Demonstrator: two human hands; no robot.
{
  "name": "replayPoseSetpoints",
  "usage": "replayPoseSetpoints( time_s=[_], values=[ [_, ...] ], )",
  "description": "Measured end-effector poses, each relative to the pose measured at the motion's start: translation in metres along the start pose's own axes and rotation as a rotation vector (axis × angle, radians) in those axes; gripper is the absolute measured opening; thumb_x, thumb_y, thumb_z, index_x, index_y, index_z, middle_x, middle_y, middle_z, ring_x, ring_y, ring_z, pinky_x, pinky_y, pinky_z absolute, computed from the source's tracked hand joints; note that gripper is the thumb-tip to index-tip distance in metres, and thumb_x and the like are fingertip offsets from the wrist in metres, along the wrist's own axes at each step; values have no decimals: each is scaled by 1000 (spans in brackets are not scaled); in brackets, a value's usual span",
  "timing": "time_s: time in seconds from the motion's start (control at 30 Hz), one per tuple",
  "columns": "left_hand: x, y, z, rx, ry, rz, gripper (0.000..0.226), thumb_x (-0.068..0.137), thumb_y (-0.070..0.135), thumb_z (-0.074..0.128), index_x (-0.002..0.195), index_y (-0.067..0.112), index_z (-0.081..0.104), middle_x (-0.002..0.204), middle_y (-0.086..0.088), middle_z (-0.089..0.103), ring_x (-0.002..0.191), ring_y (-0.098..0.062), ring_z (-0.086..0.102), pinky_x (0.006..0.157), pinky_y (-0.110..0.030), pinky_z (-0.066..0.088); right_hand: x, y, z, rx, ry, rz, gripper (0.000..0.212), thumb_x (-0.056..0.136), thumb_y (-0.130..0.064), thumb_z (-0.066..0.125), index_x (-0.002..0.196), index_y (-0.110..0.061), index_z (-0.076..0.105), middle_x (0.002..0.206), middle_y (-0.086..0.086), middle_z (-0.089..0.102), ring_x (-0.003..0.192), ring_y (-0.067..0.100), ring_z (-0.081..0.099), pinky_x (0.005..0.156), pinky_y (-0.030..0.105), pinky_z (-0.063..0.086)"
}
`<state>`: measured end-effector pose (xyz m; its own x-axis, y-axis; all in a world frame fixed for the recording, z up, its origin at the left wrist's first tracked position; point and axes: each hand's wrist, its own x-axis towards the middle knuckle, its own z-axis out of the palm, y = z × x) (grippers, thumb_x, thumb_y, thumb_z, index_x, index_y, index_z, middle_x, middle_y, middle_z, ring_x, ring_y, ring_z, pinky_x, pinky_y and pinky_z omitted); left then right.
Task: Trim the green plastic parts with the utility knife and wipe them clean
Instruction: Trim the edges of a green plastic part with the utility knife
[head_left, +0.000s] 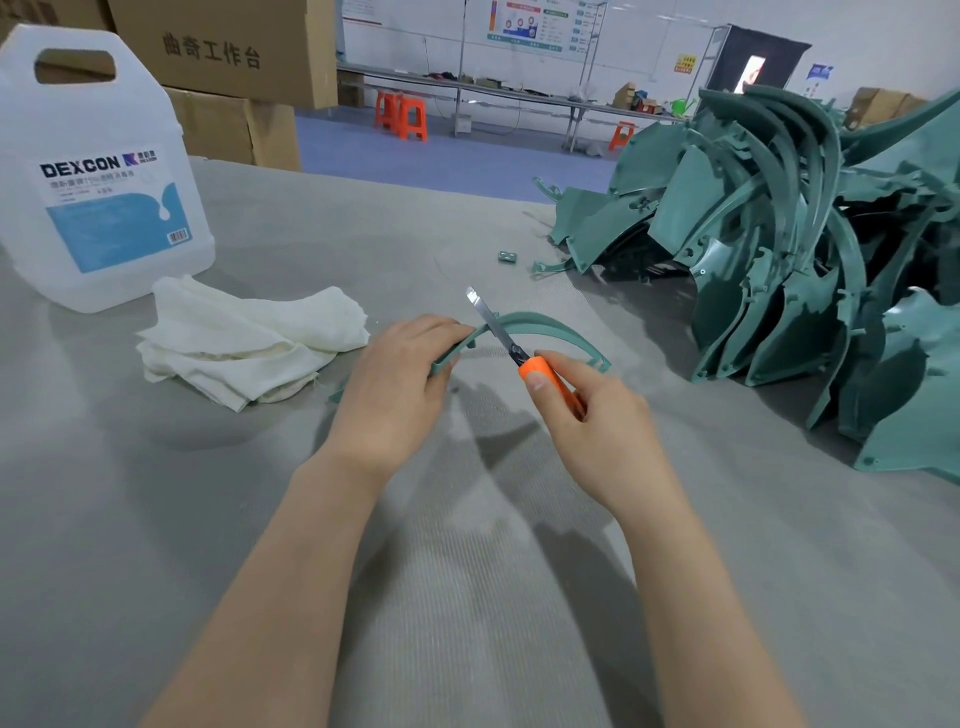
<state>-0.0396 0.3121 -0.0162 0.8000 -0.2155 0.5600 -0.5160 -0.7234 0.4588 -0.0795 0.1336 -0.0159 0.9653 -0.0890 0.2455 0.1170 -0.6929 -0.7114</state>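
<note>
Green plastic part held over the counter.
The left hand grips its end; the right hand grips the utility knife, blade across the part.

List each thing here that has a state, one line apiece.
left hand: grips one end of the curved green part.
right hand: holds the utility knife.
utility knife: blade extended, lying across the part.
white cloth: crumpled, lying loose beside the jug.
jug: upright.
pile of green parts: heaped, untouched.
</note>
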Motion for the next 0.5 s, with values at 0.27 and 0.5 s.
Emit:
replayPoseSetpoints(
  time_s=[0.27, 0.5],
  values=[
    [0, 0, 0, -3, -5, 19, 29, 89, -2, 53, 112, 10, 67, 115, -3, 65, 105, -26, 56, 91, -28, 36, 3, 3, -1, -97, 41, 33, 34, 98, -50, 43, 126, -38, 59, 84, -7, 63, 88, 21, 56, 74, 31, 43],
    [0, -1, 1, -27, 10, 10, 28, 88, -4, 54, 110, 9, 67, 113, -2, 65, 105, -25, 56, 91, -27, 36, 4, 9, -7, 8, 72, 101, 39, 97, -52, 44, 131, -38, 57, 96, -11, 65, 93, 8, 53, 78, 24, 37]
  ],
)
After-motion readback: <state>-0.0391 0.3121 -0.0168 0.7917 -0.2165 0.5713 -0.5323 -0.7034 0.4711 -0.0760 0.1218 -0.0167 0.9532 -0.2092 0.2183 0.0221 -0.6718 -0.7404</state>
